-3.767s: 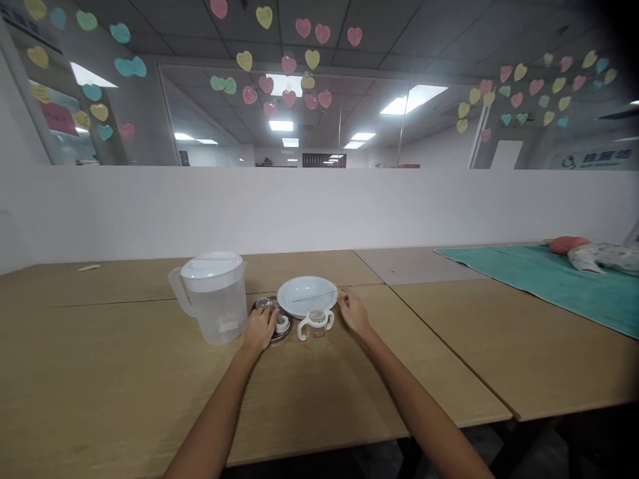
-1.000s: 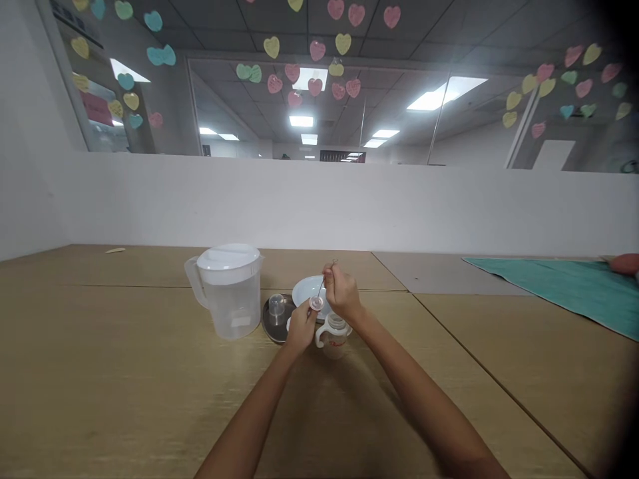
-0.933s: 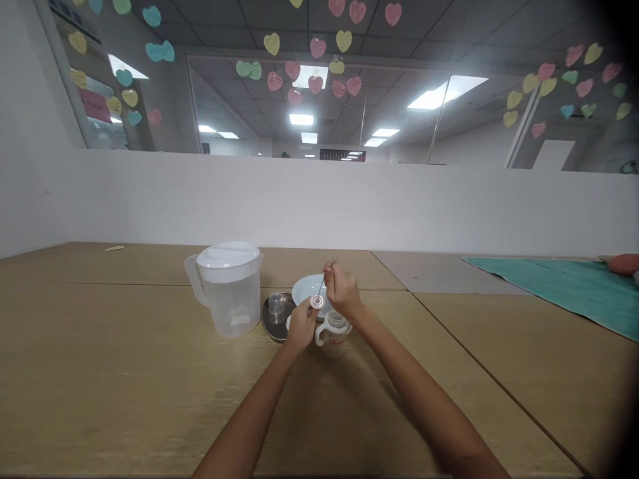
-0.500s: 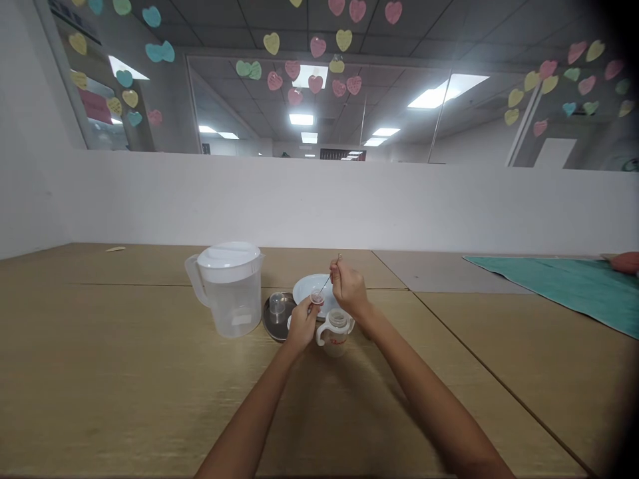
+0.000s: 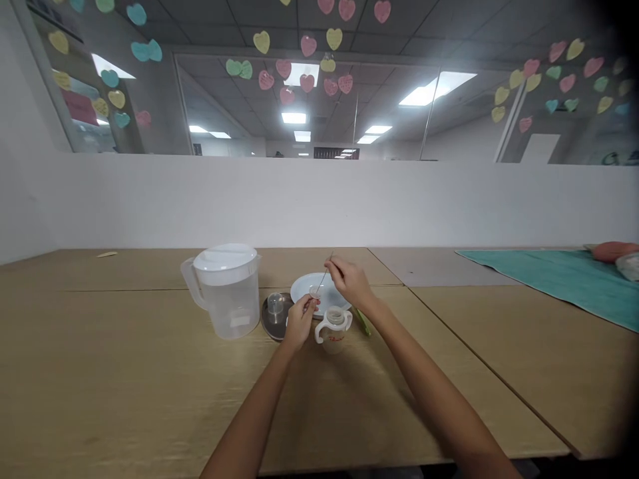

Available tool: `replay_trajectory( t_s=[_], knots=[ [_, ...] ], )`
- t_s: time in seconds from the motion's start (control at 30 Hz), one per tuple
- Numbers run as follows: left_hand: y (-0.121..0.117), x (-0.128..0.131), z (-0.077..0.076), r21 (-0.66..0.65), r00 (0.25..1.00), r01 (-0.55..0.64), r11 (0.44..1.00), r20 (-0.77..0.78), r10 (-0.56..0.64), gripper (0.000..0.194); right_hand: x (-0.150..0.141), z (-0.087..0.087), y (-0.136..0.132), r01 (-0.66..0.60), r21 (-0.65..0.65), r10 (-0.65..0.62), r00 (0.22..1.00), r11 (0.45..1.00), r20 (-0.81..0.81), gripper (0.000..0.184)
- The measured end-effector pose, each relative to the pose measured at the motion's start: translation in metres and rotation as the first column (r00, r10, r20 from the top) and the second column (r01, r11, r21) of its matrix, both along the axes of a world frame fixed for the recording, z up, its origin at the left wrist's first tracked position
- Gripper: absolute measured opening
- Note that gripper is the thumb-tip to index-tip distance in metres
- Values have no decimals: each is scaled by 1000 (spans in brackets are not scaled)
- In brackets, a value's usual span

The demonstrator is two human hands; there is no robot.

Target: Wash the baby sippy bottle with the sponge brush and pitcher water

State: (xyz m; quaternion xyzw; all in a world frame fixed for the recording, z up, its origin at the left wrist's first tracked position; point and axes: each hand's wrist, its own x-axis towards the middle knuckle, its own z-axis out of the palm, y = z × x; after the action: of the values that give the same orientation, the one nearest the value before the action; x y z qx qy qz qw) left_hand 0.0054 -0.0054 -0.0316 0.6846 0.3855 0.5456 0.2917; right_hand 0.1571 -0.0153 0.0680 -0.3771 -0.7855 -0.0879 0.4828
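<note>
My left hand (image 5: 299, 323) pinches a small translucent bottle nipple (image 5: 314, 291) by its edge, above the rim of a white plate (image 5: 299, 286). Between the fingers of my right hand (image 5: 351, 282) is a thin wire-stemmed tool (image 5: 323, 277), slanting down into the nipple; its lower tip is hidden. Just below my hands a clear baby bottle (image 5: 333, 336) with white side handles and red lettering stands upright, its top uncovered. A clear domed cap (image 5: 275, 306) sits on a round dark metal tray (image 5: 272, 330) to the left. Something small and white beside my left hand is mostly hidden.
A large translucent lidded pitcher (image 5: 232, 299) stands left of the tray. Behind the bottle, a green handle-like thing (image 5: 363, 322) lies on the table (image 5: 150, 372). Far right is a teal cloth (image 5: 549, 279) with a reddish object (image 5: 614, 251). A white wall (image 5: 319, 199) closes the back.
The view has shifted slightly. My right hand has moved a little higher relative to the nipple, drawing the thin tool upward. The green thing behind the bottle has come into view.
</note>
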Motion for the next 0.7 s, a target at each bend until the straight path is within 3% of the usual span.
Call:
replay_trajectory(
  t_s=[0.17,0.4,0.7],
  knots=[
    [4,-3,-4,-17,999,-15,1000,-29,15,37,-4,9,-6,-5,-54,11,995,999,95,24],
    [0,-4,1,-19,997,-40,999,-72,39,38,-6,5,-7,-64,-243,80,995,968,59,24],
    [7,-1,-3,-6,999,-9,1000,46,9,34,-32,2,-22,149,-228,-61,934,962,352,24]
  ],
)
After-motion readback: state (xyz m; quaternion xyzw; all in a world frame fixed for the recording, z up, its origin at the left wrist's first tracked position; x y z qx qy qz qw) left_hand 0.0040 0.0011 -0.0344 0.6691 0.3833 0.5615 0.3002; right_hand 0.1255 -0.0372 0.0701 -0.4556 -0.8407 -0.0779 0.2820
